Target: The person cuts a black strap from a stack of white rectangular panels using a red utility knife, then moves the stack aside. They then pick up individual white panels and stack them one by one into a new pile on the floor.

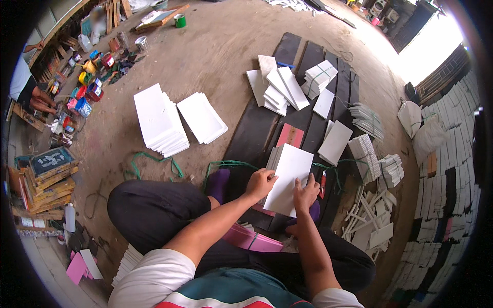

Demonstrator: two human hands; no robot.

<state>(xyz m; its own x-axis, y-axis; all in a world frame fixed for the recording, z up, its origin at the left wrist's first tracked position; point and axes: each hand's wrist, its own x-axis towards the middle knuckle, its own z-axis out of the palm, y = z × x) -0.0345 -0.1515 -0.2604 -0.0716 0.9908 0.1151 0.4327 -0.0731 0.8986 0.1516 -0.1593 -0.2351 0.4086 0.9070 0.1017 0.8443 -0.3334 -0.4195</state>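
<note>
A stack of white rectangular sheets point(290, 174) stands between my feet, on top of a reddish-pink board point(291, 135). My left hand point(260, 185) grips the stack's left edge with curled fingers. On the other side my right hand point(306, 194) holds the right edge, its thumb lying on the top sheet. Green twine point(231, 163) runs out on both sides of the stack. A red cutter knife point(322, 185) lies just right of my right hand. Below the stack, between my legs, is a tied pink bundle point(252, 239).
Dark planks point(308, 64) on the floor carry loose white sheets point(287, 87) and tied white bundles point(321, 77). Two white piles point(162, 123) lie to the left. Offcuts point(370, 218) heap at the right. Paint cans point(83, 105) and another person point(31, 87) are at the far left.
</note>
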